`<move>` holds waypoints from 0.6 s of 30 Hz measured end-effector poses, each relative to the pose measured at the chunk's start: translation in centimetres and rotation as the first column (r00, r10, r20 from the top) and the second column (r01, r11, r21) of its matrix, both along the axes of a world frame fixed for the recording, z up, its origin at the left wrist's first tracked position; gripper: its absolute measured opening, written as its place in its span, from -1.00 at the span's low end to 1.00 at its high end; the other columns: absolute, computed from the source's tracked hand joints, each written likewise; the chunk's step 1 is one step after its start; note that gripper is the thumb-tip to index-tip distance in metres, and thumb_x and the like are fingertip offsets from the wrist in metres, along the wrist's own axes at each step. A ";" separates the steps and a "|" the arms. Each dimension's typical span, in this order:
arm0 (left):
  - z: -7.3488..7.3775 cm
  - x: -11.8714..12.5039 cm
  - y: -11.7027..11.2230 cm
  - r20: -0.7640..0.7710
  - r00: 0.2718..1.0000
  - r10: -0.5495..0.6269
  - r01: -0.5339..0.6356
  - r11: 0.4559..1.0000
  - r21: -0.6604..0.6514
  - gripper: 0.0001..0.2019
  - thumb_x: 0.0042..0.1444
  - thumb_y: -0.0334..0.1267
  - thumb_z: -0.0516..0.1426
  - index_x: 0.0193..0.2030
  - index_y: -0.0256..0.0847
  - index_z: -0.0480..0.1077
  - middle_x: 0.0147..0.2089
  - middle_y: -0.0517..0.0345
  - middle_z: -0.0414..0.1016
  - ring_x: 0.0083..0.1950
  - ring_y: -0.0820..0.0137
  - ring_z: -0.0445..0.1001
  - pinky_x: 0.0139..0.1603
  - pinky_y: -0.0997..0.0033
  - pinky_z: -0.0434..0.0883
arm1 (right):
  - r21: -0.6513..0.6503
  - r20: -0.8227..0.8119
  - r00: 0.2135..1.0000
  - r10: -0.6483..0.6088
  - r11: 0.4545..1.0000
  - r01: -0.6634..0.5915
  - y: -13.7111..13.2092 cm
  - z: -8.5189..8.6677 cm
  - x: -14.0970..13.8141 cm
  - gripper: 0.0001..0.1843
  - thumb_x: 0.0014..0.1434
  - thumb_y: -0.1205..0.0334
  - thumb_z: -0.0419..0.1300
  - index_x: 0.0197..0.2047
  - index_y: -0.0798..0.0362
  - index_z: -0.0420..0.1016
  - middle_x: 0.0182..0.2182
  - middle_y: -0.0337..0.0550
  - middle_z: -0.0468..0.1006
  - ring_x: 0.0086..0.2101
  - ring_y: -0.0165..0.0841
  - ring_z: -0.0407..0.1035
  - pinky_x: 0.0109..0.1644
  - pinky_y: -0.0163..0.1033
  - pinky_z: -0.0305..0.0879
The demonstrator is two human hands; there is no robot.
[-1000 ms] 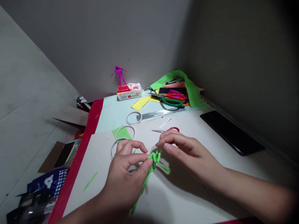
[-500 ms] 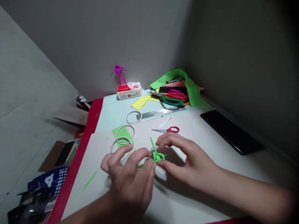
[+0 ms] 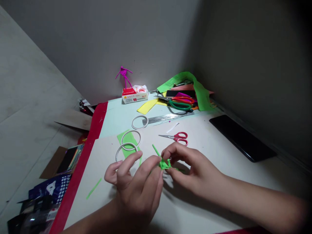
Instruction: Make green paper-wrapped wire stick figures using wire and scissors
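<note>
Pale card sheet (image 3: 207, 139) on a red-edged work surface, beneath both hands. Left hand (image 3: 136, 191) and right hand (image 3: 195, 172) close together, fingertips of each pinching a small folded green paper piece (image 3: 165, 164) above the sheet. Red-handled scissors (image 3: 176, 137) just beyond the right hand; white rings (image 3: 126, 143) just beside the left.

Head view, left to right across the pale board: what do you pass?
Loose green paper strip → white rings → folded green paper piece → black phone
</note>
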State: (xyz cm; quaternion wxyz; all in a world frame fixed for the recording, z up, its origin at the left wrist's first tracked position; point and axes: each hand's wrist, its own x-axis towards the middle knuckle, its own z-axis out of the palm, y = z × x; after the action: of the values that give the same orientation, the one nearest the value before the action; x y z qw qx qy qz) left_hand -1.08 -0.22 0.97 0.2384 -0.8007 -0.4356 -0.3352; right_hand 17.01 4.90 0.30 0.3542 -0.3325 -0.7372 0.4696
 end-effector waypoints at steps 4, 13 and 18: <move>0.1 -0.1 0.0 -0.025 1.000 0.007 -0.006 1.000 0.015 -0.83 -0.10 -0.48 0.30 -0.38 -0.14 0.47 -0.22 0.21 0.64 -0.01 0.09 0.38 -0.09 0.08 0.04 | -0.124 -0.071 0.997 -0.041 0.992 0.032 -0.2 -0.3 -0.4 -0.74 0.03 0.51 0.12 -0.22 0.02 0.31 -0.36 -0.25 0.43 -0.36 -0.43 0.36 -0.29 -0.32 0.34; 0.2 0.3 -0.3 0.037 0.999 0.003 -0.002 0.999 -0.042 -0.85 -0.08 -0.49 0.24 -0.36 -0.18 0.51 -0.21 0.14 0.66 0.03 0.01 0.40 -0.08 0.07 0.05 | -0.321 -0.073 0.997 -0.025 0.947 0.000 -0.1 0.0 -0.6 -0.77 -0.01 0.45 0.15 -0.24 0.08 0.47 -0.45 -0.27 0.46 -0.43 -0.45 0.33 -0.35 -0.33 0.30; 0.4 1.1 -0.2 0.120 0.993 0.001 0.005 0.999 -0.053 -0.84 -0.11 -0.52 0.21 -0.39 -0.18 0.50 -0.24 0.16 0.66 -0.03 0.04 0.44 -0.07 0.05 0.02 | -0.430 -0.091 0.996 -0.002 0.902 -0.037 0.1 0.1 -0.6 -0.89 0.00 0.40 0.19 -0.32 0.11 0.43 -0.50 -0.28 0.43 -0.46 -0.46 0.31 -0.38 -0.34 0.25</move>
State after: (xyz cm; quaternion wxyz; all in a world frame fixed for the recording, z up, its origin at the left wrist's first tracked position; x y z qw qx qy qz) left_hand 0.00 -0.44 1.33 0.1898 -0.7856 -0.4572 -0.3713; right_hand 16.39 4.96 0.40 0.3001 -0.3747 -0.6015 0.6386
